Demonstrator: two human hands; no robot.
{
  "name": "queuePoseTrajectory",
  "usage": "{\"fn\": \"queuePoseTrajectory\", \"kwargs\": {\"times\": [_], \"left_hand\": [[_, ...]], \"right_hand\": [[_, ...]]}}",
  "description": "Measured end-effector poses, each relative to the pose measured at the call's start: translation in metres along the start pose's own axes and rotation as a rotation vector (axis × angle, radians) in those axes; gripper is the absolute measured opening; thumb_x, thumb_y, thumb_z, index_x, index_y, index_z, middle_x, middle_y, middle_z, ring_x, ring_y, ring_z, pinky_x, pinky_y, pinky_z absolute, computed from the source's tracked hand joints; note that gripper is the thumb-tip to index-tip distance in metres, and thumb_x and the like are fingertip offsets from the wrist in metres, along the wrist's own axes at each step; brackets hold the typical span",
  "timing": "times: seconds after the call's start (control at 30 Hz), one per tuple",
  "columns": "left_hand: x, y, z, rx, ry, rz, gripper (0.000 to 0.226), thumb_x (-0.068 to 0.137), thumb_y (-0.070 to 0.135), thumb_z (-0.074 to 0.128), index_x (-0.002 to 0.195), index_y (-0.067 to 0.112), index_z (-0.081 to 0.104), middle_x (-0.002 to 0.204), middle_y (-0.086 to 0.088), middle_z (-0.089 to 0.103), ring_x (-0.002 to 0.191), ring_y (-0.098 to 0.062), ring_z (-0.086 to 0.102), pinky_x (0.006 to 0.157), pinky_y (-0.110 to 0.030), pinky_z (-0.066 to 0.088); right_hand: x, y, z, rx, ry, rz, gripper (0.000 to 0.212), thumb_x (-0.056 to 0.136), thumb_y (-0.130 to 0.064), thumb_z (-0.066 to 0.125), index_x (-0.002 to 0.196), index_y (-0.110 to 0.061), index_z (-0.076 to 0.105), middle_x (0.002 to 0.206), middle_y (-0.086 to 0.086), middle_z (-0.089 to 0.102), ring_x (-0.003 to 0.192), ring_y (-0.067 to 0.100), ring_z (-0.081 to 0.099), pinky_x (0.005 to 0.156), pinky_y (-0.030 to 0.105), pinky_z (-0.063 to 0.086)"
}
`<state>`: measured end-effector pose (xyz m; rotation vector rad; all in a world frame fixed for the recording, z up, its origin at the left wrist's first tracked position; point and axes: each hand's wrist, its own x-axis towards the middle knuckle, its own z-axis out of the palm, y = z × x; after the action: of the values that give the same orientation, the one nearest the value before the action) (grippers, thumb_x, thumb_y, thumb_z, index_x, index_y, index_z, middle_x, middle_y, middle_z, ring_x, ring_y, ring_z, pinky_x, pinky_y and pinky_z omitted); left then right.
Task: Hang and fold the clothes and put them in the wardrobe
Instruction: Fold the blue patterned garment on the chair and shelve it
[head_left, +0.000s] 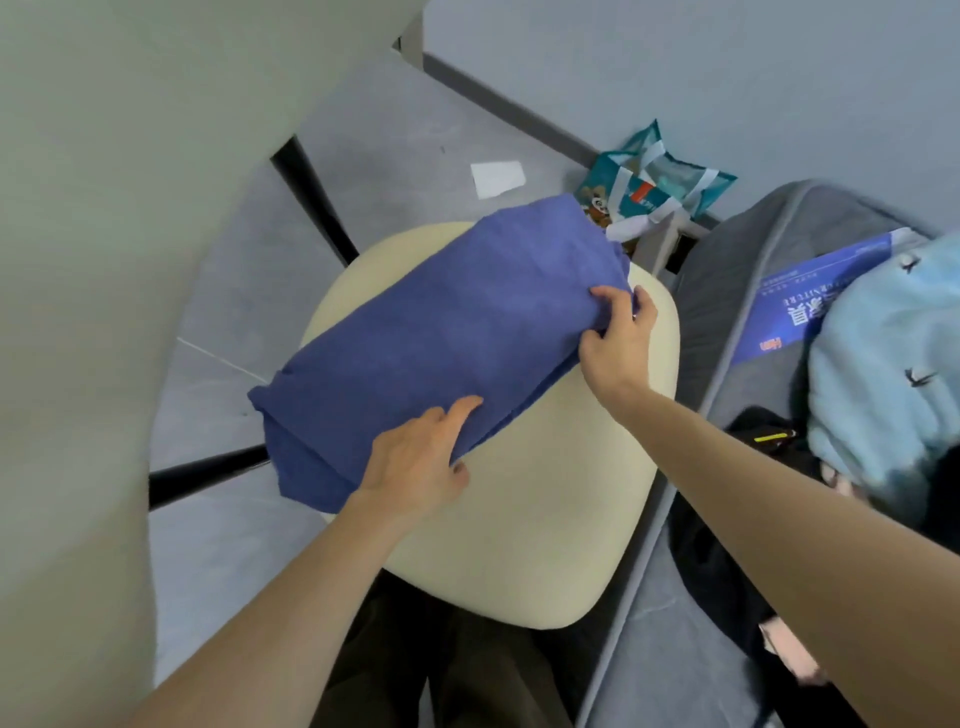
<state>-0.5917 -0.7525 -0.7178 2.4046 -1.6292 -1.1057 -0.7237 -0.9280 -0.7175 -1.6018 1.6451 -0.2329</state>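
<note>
A folded blue garment lies slantwise across a cream cushioned stool, one end hanging off its left side. My left hand grips the garment's near edge, thumb underneath and fingers on top. My right hand pinches the garment's right end near the stool's far right corner. A light blue garment and a black garment lie on the grey bed at right.
A grey mattress with a blue printed sheet runs along the right. A teal bag and a white paper lie on the grey floor beyond the stool. A pale panel with black legs fills the left.
</note>
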Motion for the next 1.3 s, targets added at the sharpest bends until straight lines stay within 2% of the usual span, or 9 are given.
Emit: {"fn": "queuePoseTrajectory", "kwargs": {"times": [0.1,0.2,0.33,0.63,0.87,0.97,1.07,1.23,1.3], "left_hand": [[0.007,0.002,-0.006,-0.035,0.210,0.042,0.044,0.090,0.039,0.053,0.131,0.025,0.050,0.105,0.001,0.051,0.098,-0.021,0.052,0.078,-0.033,0.041],[0.029,-0.008,-0.022,-0.068,0.427,-0.022,0.041,0.095,0.029,0.050,0.136,0.022,0.048,0.125,-0.007,0.043,0.111,-0.026,0.043,0.088,-0.038,0.037],[0.071,-0.028,-0.049,-0.142,0.266,-0.269,0.057,0.096,0.036,0.049,0.148,0.034,0.025,0.148,-0.012,0.024,0.133,-0.036,0.026,0.110,-0.050,0.025],[0.043,-0.025,-0.020,-0.452,0.034,-0.168,0.088,0.088,0.030,0.064,0.150,0.030,0.002,0.125,-0.002,0.060,0.104,-0.031,0.060,0.088,-0.040,0.048],[0.048,0.013,0.007,-0.766,0.152,-0.454,0.066,0.077,0.035,0.077,0.126,0.007,0.042,0.110,-0.005,0.062,0.100,-0.025,0.062,0.087,-0.035,0.050],[0.063,0.011,0.002,-0.891,0.091,-0.424,0.044,0.079,0.014,0.076,0.116,-0.003,0.058,0.113,-0.013,0.066,0.101,-0.026,0.065,0.093,-0.042,0.051],[0.061,0.011,-0.006,-0.914,0.120,-0.425,0.038,0.083,0.007,0.071,0.118,-0.001,0.059,0.115,-0.015,0.066,0.099,-0.026,0.065,0.093,-0.040,0.051],[0.045,0.013,-0.041,-0.899,0.177,-0.106,0.085,0.086,0.005,0.066,0.149,0.026,0.013,0.102,-0.017,0.066,0.088,-0.019,0.062,0.084,-0.032,0.051],[0.044,0.013,-0.063,-0.831,0.178,0.025,0.083,0.083,0.003,0.069,0.147,0.030,0.024,0.102,-0.009,0.067,0.087,-0.015,0.063,0.082,-0.025,0.052]], "right_hand": [[-0.016,-0.008,0.015,0.079,0.272,0.179,0.049,0.088,-0.013,0.054,0.135,-0.016,0.037,0.146,0.009,0.026,0.125,0.031,0.036,0.099,0.033,0.032],[-0.042,-0.005,0.035,0.248,0.179,0.443,0.045,0.087,-0.032,0.063,0.120,-0.013,0.040,0.124,0.007,0.043,0.102,0.027,0.047,0.083,0.035,0.039],[-0.069,-0.001,0.068,0.136,-0.045,0.493,0.038,0.081,-0.043,0.069,0.087,-0.009,0.055,0.106,0.006,0.043,0.095,0.030,0.051,0.084,0.037,0.048],[-0.055,0.012,0.043,0.177,0.079,0.444,0.007,0.093,-0.019,0.048,0.099,-0.014,0.048,0.086,-0.004,0.050,0.075,0.019,0.049,0.072,0.032,0.038],[-0.046,0.040,-0.021,0.194,-0.077,0.491,0.039,0.093,-0.040,0.053,0.079,-0.004,0.058,0.079,0.011,0.058,0.078,0.033,0.053,0.065,0.035,0.047],[-0.043,0.038,-0.025,0.235,-0.150,0.512,0.040,0.094,-0.037,0.053,0.100,0.001,0.064,0.107,0.015,0.065,0.102,0.034,0.060,0.096,0.047,0.049],[-0.047,0.036,-0.026,0.234,-0.173,0.433,0.021,0.095,-0.030,0.055,0.089,-0.011,0.063,0.096,0.003,0.065,0.091,0.023,0.059,0.086,0.038,0.050],[-0.056,0.020,-0.049,0.458,-0.053,0.300,0.003,0.095,-0.017,0.056,0.097,-0.017,0.055,0.082,-0.005,0.064,0.075,0.012,0.059,0.060,0.017,0.046],[-0.058,0.011,-0.066,0.547,-0.093,0.197,0.034,0.092,-0.004,0.058,0.113,-0.029,0.047,0.085,-0.001,0.065,0.074,0.009,0.062,0.061,0.016,0.051]]}}
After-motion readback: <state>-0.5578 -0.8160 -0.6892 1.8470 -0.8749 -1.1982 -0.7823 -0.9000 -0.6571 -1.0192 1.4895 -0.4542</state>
